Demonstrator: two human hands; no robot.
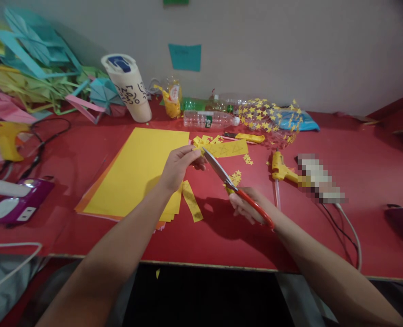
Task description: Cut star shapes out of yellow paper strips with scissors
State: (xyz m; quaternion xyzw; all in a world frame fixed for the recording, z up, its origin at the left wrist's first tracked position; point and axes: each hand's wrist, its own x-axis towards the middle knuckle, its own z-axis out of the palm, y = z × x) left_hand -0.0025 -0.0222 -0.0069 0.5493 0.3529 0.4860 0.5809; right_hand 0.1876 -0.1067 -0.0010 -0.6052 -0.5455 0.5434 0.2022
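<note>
Red-handled scissors [221, 171] are in my right hand [245, 204], whose fingers are closed around the handles. The blades point up and left to the yellow paper at my left fingertips. My left hand [182, 165] pinches this small yellow paper piece [198, 149] between thumb and fingers. A yellow strip with drawn star outlines [233, 148] extends right from there; whether it joins the pinched piece I cannot tell. Another marked yellow strip [192, 202] lies on the table below. Small cut yellow stars [235, 178] sit just beyond my right hand.
Yellow sheets [143, 168] are stacked left of centre on the red table [218, 245]. Behind stand a white tumbler [129, 91] and a lying plastic bottle [208, 119]. A yellow utility knife [249, 137], a hot glue gun [283, 169] with a cable and star-covered clear plastic [266, 116] lie rightward.
</note>
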